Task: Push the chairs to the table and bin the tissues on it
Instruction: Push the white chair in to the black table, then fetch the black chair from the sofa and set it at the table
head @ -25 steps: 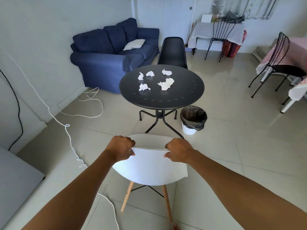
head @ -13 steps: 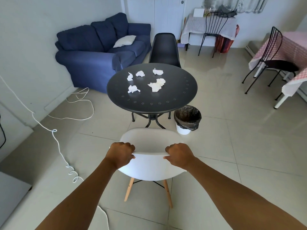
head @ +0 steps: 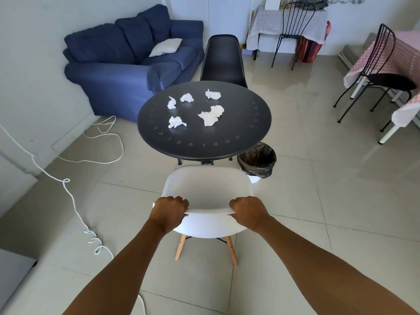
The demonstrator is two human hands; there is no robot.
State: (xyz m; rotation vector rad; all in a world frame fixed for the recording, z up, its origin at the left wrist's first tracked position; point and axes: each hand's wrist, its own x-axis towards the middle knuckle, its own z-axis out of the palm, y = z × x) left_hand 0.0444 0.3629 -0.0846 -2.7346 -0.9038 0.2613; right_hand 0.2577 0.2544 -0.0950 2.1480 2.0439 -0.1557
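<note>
**White chair closing on counter; tissues untouched**

Your left hand [head: 170, 212] and right hand [head: 248, 212] are both clenched over the top edge of the white chair [head: 206, 189] backrest, one near each end, thumbs under the rim.

Change noted: over the last second the chair has advanced across the floor tiles, and the gap to the round black counter [head: 204, 144] has shrunk. The front of the seat now sits just short of the counter's near edge, seemingly not yet under it. My judgement: the push on this chair is nearly finished, with a short final travel left.

Orientation: the chair faces away from you, seat toward the counter, backrest toward you. The backrest's long axis runs left to right across your view, square to the push line. The wooden legs stand upright on the floor.

Hazard: the lined bin [head: 256, 160] stands just beside the chair's front right corner, beside the counter base. Keep the push straight or you may clip it.

On the counter, the crumpled tissues [head: 210, 115] lie scattered around the middle, none binned yet. Beyond, the black chair [head: 222, 60] stands at the counter's far edge, its seat hidden, so whether it is fully pushed in cannot be told.
</note>
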